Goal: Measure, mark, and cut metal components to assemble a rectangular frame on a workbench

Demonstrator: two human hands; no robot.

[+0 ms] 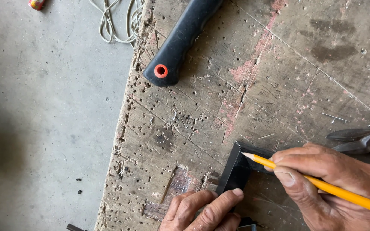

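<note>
We press our left hand (202, 211) flat on the dark metal strip (233, 173), fingers clamped over its lower end on the worktop (202, 115). The strip's long axis runs up and slightly right. Our right hand (326, 179), the nearer one, grips a yellow pencil (322, 184), its tip touching the strip's upper corner. No containers show.

Long yellow wooden pencil (322, 185), pale tip. Black angled metal piece (236, 169). Black rubbery tool handle (180, 40), orange ring at end. Scarred grey-brown wooden workbench (279, 77), reddish paint streaks, dark pinholes. Grey concrete floor (43, 107). Off-white coiled cord (116, 21).
</note>
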